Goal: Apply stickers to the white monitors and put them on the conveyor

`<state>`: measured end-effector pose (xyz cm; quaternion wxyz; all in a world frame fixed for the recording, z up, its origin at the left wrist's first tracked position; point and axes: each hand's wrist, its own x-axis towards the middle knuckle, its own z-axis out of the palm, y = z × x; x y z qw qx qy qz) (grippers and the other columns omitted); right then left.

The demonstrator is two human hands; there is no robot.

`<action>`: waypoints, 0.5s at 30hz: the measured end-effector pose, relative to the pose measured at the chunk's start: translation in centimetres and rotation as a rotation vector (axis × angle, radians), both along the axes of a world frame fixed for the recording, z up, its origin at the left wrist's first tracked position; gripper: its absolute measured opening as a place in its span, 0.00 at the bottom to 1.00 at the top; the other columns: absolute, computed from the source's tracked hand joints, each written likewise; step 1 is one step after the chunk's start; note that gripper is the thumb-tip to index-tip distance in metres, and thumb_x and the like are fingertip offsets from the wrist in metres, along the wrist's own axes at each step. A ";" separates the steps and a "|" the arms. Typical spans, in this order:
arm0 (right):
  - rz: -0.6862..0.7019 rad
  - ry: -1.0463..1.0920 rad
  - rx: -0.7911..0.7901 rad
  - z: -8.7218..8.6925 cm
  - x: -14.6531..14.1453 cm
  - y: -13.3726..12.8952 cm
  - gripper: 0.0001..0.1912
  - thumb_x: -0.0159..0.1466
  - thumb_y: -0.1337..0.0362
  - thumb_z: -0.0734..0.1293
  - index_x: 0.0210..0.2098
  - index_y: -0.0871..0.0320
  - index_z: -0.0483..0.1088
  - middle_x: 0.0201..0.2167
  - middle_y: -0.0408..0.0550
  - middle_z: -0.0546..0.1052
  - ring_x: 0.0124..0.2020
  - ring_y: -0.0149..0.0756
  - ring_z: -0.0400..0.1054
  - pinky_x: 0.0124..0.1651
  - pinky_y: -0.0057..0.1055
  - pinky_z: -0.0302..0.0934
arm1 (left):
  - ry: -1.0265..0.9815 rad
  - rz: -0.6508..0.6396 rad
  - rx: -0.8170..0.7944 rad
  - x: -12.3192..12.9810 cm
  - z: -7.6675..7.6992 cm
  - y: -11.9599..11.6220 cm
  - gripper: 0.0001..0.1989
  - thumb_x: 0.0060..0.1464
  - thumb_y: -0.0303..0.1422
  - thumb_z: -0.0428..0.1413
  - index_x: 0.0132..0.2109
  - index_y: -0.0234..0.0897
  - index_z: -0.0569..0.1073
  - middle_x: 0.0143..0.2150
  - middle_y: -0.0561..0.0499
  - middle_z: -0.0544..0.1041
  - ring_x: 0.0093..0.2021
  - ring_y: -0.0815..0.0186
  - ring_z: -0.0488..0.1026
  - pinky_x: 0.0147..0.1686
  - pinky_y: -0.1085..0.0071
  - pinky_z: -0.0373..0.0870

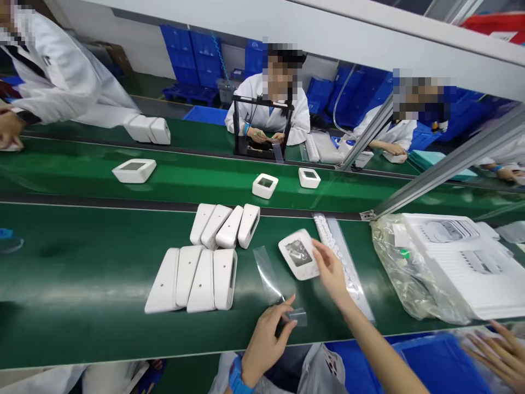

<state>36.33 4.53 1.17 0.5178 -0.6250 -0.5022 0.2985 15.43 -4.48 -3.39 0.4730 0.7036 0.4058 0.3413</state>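
Note:
A white square-shaped device (309,269) with a dark, glossy screen is gripped at its right edge by my right hand (331,271), thumb and fingers closed on it. It is tilted above the green work surface. My left hand (268,336), with a blue band at the wrist, is curled around a strip of clear plastic film (266,273). One end of the film reaches up and left, and a short end sticks out past the fingertips. Left of my hands stand two rows of white devices, a front row (189,279) and a back row (223,225), leaning side by side.
A long strip sheet of round stickers (340,251) lies right of my right hand. Beyond are a bagged stack of white trays (471,268) and a metal post (394,191). Several devices sit on the conveyor belt (197,180). Co-workers sit opposite; another person's hand (498,353) is lower right.

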 end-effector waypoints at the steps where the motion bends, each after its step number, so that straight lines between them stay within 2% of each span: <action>1: 0.002 -0.023 0.017 0.9 0.3 1.8 0.23 0.63 0.46 0.66 0.49 0.56 0.74 0.51 0.55 0.79 0.49 0.47 0.75 0.49 0.45 0.71 | -0.026 0.013 -0.037 -0.1 0.0 0.1 0.08 0.64 0.32 0.53 0.50 0.45 0.70 0.62 0.45 0.73 0.40 0.62 0.79 0.48 0.60 0.77; 3: 0.020 -0.068 0.051 2.8 0.3 6.5 0.24 0.63 0.46 0.66 0.48 0.57 0.74 0.49 0.55 0.80 0.47 0.47 0.75 0.49 0.45 0.70 | -0.057 0.029 -0.098 -0.2 -0.1 0.2 0.07 0.63 0.33 0.53 0.48 0.45 0.71 0.61 0.45 0.75 0.40 0.62 0.79 0.50 0.59 0.76; 5: 0.048 -0.115 0.069 4.6 -0.7 12.6 0.22 0.64 0.48 0.65 0.47 0.58 0.75 0.47 0.55 0.80 0.45 0.46 0.76 0.49 0.45 0.70 | -0.072 0.032 -0.139 -0.1 -0.6 0.3 0.08 0.62 0.33 0.53 0.48 0.46 0.71 0.61 0.45 0.75 0.40 0.61 0.80 0.52 0.57 0.76; 9: 0.072 -0.214 0.052 7.2 -5.8 26.2 0.15 0.68 0.56 0.64 0.45 0.61 0.75 0.46 0.55 0.79 0.47 0.44 0.73 0.52 0.44 0.68 | -0.124 0.030 -0.189 0.3 -2.8 0.3 0.11 0.57 0.35 0.55 0.48 0.51 0.72 0.60 0.45 0.76 0.37 0.58 0.82 0.49 0.55 0.78; 12: 0.048 -0.283 -0.013 7.9 -10.2 34.1 0.15 0.68 0.58 0.66 0.51 0.61 0.70 0.50 0.51 0.75 0.48 0.40 0.72 0.51 0.44 0.69 | -0.188 0.025 -0.217 0.8 -4.5 0.2 0.17 0.49 0.36 0.59 0.47 0.60 0.72 0.58 0.48 0.77 0.37 0.55 0.83 0.49 0.55 0.77; 15: 0.014 -0.339 -0.087 7.4 -12.9 38.6 0.16 0.74 0.62 0.57 0.52 0.65 0.69 0.53 0.50 0.71 0.47 0.34 0.72 0.53 0.37 0.66 | -0.227 0.073 -0.211 1.0 -5.1 0.2 0.19 0.46 0.38 0.59 0.46 0.64 0.72 0.56 0.47 0.79 0.34 0.53 0.83 0.46 0.54 0.77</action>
